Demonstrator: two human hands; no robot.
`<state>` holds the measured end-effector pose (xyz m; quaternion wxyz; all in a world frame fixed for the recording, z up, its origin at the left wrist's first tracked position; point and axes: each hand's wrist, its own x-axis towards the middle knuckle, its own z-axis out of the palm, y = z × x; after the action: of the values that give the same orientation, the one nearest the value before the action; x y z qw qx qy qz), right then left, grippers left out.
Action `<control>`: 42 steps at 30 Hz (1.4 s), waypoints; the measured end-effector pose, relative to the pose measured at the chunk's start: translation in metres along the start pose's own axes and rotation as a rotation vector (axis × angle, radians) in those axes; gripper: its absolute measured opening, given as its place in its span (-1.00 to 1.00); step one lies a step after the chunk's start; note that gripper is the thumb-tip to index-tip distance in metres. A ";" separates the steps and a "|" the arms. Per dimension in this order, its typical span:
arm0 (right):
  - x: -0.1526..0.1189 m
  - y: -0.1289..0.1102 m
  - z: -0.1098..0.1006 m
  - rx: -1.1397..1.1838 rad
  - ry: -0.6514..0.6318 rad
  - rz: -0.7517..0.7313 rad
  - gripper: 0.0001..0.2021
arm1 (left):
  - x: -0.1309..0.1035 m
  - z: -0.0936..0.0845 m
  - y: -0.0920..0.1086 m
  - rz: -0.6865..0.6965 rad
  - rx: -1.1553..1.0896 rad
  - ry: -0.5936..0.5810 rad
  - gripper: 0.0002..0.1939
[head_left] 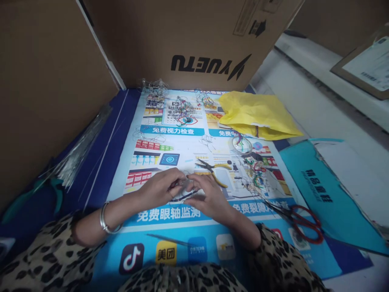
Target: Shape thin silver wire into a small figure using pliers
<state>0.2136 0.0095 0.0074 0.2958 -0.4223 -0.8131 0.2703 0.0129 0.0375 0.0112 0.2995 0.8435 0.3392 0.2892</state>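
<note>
Over the printed sheet, my left hand (pixel 172 184) is closed in a pinch, its fingertips meeting those of my right hand (pixel 206 194). A thin dark curved cord (pixel 178 199) hangs between them, with a fine clear strand that is hard to make out. My right fingers are bent round towards it, and their exact grip is partly hidden. Just beyond the hands lie yellow-handled pliers (pixel 215 170), their jaws apart. Tweezers (pixel 167 239) rest on the sheet close to my body.
Red-handled scissors (pixel 304 223) and tangled coloured wires (pixel 258 174) lie at the right. Behind them are a clear tape roll (pixel 242 144) and a yellow bag (pixel 255 115). More wire tangles (pixel 182 107) lie further back. A bundle of straight wires (pixel 82 150) stands left, before cardboard boxes (pixel 146 40).
</note>
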 end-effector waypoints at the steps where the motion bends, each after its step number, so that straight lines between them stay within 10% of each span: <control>1: 0.000 0.000 0.000 0.003 -0.004 0.011 -0.46 | 0.000 0.000 0.000 -0.003 -0.001 0.002 -0.88; 29: -0.001 0.006 0.002 0.055 -0.031 -0.030 -0.54 | -0.009 0.008 -0.002 0.003 0.371 0.394 -0.58; 42: 0.000 0.005 0.002 0.059 -0.038 -0.010 -0.55 | -0.010 0.009 -0.003 -0.053 0.395 0.206 -0.71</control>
<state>0.2152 0.0115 0.0025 0.2938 -0.4039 -0.8125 0.3007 0.0122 0.0291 0.0003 0.0996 0.8426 0.4403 0.2937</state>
